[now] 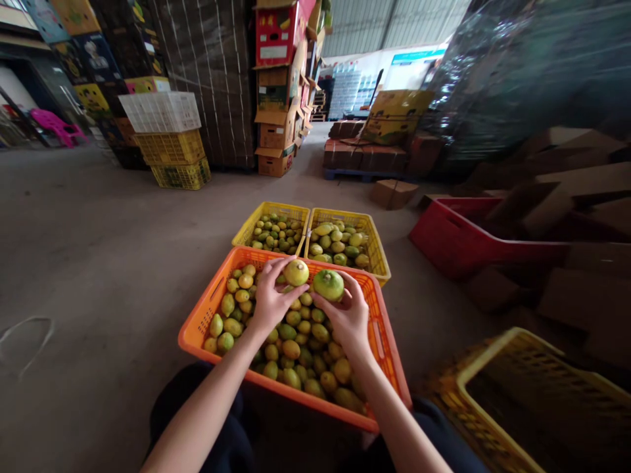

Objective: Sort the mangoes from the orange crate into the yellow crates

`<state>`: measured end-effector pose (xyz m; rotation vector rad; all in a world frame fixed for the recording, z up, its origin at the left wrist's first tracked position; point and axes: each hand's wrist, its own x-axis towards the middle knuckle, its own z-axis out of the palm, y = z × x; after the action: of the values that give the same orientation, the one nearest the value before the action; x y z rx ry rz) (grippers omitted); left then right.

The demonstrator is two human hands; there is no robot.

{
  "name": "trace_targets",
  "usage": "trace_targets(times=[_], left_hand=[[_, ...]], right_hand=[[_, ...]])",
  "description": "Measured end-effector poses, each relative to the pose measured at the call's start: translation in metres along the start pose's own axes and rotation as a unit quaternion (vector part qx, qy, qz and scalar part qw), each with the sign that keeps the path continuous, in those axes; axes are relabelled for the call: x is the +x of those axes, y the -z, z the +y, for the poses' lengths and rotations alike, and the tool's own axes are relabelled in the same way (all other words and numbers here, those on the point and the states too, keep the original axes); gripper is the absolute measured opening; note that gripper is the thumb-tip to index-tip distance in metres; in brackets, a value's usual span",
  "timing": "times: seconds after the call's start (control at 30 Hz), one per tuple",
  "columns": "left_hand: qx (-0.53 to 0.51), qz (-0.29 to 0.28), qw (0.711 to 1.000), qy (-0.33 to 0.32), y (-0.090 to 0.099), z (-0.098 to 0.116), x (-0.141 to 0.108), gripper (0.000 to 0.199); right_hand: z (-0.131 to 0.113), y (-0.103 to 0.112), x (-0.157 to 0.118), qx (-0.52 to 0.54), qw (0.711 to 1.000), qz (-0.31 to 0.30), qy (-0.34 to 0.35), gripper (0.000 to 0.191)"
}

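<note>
My left hand (pixel 272 292) is closed around a yellow lemon (pixel 296 272), its stem end facing me. Beside it, my right hand (pixel 349 309) grips a greener lemon (pixel 328 284). Both fruits are held up close together, a small gap between them. Under my hands stands an orange plastic crate (pixel 211 358) with many yellow and green lemons (pixel 290 349) inside. My wrists hide part of that fruit. Just beyond the crate sit two yellow crates, a left one (pixel 246 220) and a right one (pixel 378 253), each holding more of the fruit.
On my right are a yellow crate (pixel 513 338) and a red tub (pixel 444 246) among cardboard pieces (pixel 586 184). Stacked crates (pixel 170 148) and printed boxes (pixel 276 79) stand further back. A low blue pallet (pixel 365 176) carries boxes. Grey floor (pixel 108 263) extends to the left.
</note>
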<state>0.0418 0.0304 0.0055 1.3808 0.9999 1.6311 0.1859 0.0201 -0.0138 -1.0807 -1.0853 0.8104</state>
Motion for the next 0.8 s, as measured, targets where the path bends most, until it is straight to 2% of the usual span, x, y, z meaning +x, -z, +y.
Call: trace_targets(times=[0.13,0.2,0.37,0.57,0.8], left_hand=[[-0.071,-0.038,0.995,0.066,-0.001,0.002,-0.002,0.054],[-0.104,-0.039,0.989,0.094,-0.002,0.004,-0.002,0.053],[-0.179,-0.034,0.977,0.114,-0.004,0.003,-0.004,0.040],[-0.267,-0.042,0.945,0.184,-0.002,-0.005,-0.003,0.040],[-0.370,-0.022,0.889,0.267,0.003,-0.011,0.004,0.026]], right_hand=[[-0.009,0.003,0.001,0.061,0.998,-0.018,-0.028,0.057],[-0.013,0.005,0.000,0.088,0.994,-0.022,-0.057,0.051],[-0.016,0.007,-0.003,0.136,0.986,-0.040,-0.089,0.037],[-0.017,0.009,0.001,0.177,0.976,-0.049,-0.118,0.032],[-0.015,0.011,0.009,0.223,0.956,-0.091,-0.167,0.025]])
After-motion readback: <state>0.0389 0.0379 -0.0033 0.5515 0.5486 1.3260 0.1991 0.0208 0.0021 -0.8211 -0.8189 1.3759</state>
